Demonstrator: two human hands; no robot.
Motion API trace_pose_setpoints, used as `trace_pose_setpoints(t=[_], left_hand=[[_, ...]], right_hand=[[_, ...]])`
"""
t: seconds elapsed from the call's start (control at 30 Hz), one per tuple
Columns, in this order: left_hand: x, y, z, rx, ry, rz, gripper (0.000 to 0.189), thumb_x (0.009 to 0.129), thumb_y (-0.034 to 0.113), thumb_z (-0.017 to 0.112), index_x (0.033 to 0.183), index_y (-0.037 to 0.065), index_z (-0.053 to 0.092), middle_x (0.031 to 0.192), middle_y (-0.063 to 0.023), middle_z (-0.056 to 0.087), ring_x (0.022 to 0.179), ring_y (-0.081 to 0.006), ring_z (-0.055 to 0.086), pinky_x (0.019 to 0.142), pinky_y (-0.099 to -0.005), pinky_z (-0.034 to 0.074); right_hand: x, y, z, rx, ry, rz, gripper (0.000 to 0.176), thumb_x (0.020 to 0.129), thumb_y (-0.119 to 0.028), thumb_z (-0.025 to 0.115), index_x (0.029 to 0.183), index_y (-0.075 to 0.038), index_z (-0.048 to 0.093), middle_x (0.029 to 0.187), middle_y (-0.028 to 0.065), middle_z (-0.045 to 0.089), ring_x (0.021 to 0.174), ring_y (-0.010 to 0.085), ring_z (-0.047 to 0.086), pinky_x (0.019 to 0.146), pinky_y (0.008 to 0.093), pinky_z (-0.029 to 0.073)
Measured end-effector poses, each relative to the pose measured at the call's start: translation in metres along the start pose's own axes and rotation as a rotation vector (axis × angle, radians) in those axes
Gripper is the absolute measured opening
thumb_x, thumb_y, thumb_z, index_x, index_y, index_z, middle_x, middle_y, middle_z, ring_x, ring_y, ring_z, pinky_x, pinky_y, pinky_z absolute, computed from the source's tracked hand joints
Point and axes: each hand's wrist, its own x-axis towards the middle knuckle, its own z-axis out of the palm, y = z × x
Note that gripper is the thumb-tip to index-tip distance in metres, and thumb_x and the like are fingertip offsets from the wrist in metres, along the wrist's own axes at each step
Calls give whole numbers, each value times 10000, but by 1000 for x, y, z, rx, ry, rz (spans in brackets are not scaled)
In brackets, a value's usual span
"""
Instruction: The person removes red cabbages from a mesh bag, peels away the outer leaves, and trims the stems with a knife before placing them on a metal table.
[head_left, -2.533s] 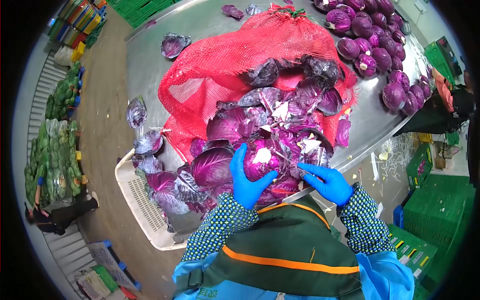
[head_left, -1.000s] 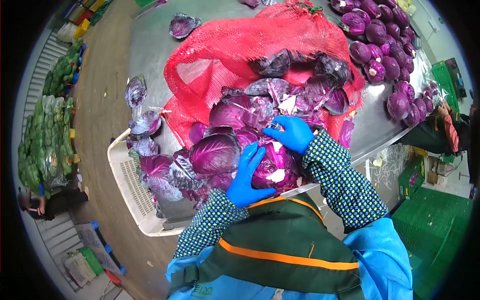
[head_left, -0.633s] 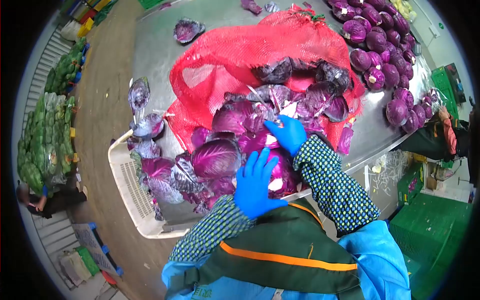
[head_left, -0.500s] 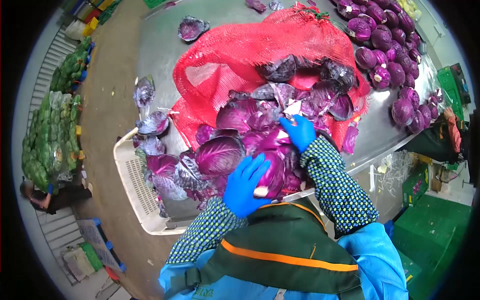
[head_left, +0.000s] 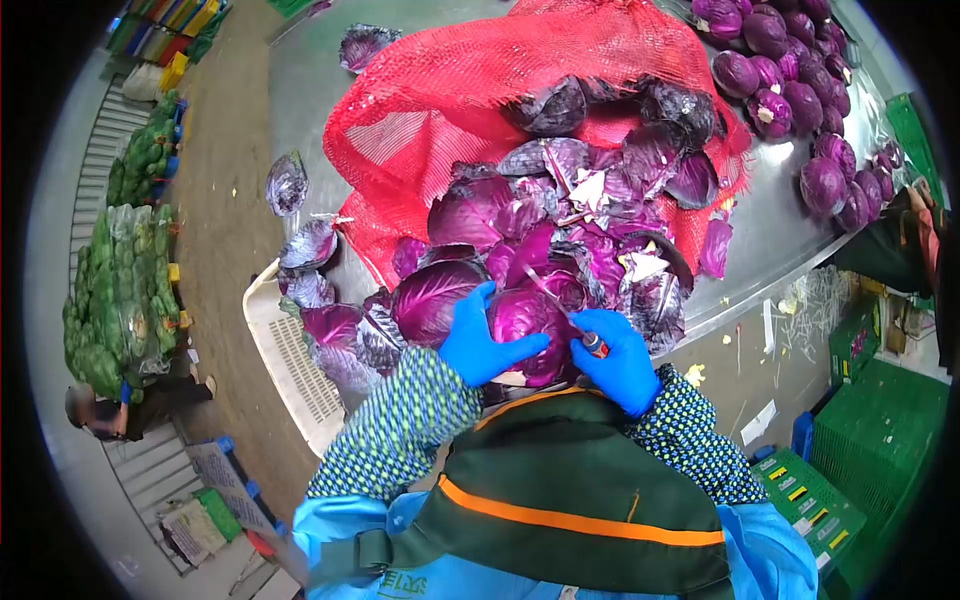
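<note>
A round red cabbage (head_left: 527, 328) sits at the near edge of the metal table, its pale cut stem towards me. My left hand (head_left: 485, 342), in a blue glove, grips its left side with thumb and fingers apart. In my gloved right hand (head_left: 618, 365) is a knife (head_left: 595, 345) with a red and black handle; its thin blade points away over the cabbage's right side. Loose purple outer leaves (head_left: 590, 250) lie heaped just beyond. Behind them a red mesh bag (head_left: 430, 110) lies with its mouth towards me, dark cabbages (head_left: 555, 108) inside.
A white plastic basket (head_left: 300, 370) stands at the left table edge beside leaves. Peeled cabbages (head_left: 800, 105) are piled at the far right. Green crates (head_left: 880, 430) stand on the floor at right. One person (head_left: 120, 410) is at far left, another (head_left: 900, 235) at right.
My right hand has come back from the leaf heap to the cabbage's right side, and a knife now shows in it. Leaves at the right have shifted. My left hand still touches the cabbage.
</note>
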Motion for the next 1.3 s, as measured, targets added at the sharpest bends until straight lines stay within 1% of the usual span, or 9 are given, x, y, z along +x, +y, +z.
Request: trace_pose_setpoints(t=[0.1, 0.3, 0.6, 0.77, 0.97, 1.1, 1.17, 1.23, 1.3], left_hand=[[23, -20, -1, -522, -414, -76, 826, 699, 245, 795, 1313, -36, 320, 1287, -182, 418, 1184, -256, 442, 1009, -366, 371], [-36, -30, -13, -710, -11, 170, 1068, 572, 183, 850, 1404, 16, 200, 1341, -148, 372, 1245, -258, 386, 1060, -392, 306], [-79, 14, -84, -243, 388, 688, 1154, 495, 213, 865, 1412, 26, 190, 1445, -201, 217, 1328, -329, 274, 1084, -438, 263], [-82, 12, -96, -94, 330, 713, 1149, 485, 216, 859, 1413, 31, 208, 1440, -219, 232, 1332, -341, 272, 1086, -442, 265], [-79, -41, -63, -1544, 138, 399, 946, 632, 169, 726, 1425, 69, 219, 1438, -159, 299, 1316, -343, 312, 1078, -518, 279], [-63, -32, -63, -1905, 49, 453, 690, 781, 324, 561, 1394, 133, 307, 1430, -131, 313, 1319, -353, 294, 1072, -563, 247], [-59, -24, -66, -2027, -73, 451, 618, 844, 415, 453, 1393, 169, 311, 1430, -131, 309, 1324, -356, 283, 1049, -607, 247], [-61, -5, -69, -1291, 410, 315, 637, 850, 497, 401, 1396, 185, 294, 1428, -132, 300, 1303, -375, 309, 1016, -625, 289], [-60, -10, -75, -1746, 243, 282, 679, 829, 496, 477, 1400, 185, 278, 1428, -131, 293, 1306, -371, 291, 993, -596, 327]], right_hand=[[-4, 5, -2, 13, -45, 381, 244, 757, -136, 685, 965, -26, 623, 891, 136, 625, 774, 257, 619, 725, 363, 496], [13, -25, -15, 764, -59, 864, 205, 803, -163, 664, 932, -13, 610, 713, 17, 592, 556, 88, 546, 491, 228, 460], [67, -89, -22, 879, -49, 639, 265, 799, -165, 669, 1010, -37, 575, 846, 13, 601, 666, 69, 552, 522, 217, 464], [93, -145, -8, 379, -173, -308, 557, 759, -256, 735, 1221, -29, 522, 999, 119, 628, 908, 207, 602, 839, 317, 475], [108, -145, -16, 694, 59, 256, 220, 832, -155, 673, 983, -18, 590, 731, 12, 602, 588, 72, 546, 510, 210, 434], [87, -136, -28, 674, 31, 403, 220, 822, -152, 678, 978, -29, 583, 700, 3, 585, 475, 102, 522, 427, 233, 413], [82, -126, -50, 679, -15, 368, 261, 833, -176, 664, 1014, -14, 569, 753, 27, 613, 550, 122, 579, 500, 244, 470], [93, -127, -57, 888, 163, 249, 285, 856, -177, 629, 1067, 1, 558, 872, 68, 638, 707, 144, 630, 633, 271, 521], [118, -94, -87, 803, 228, 241, 301, 870, -146, 604, 1126, 1, 549, 984, 96, 635, 849, 173, 634, 759, 309, 522]])
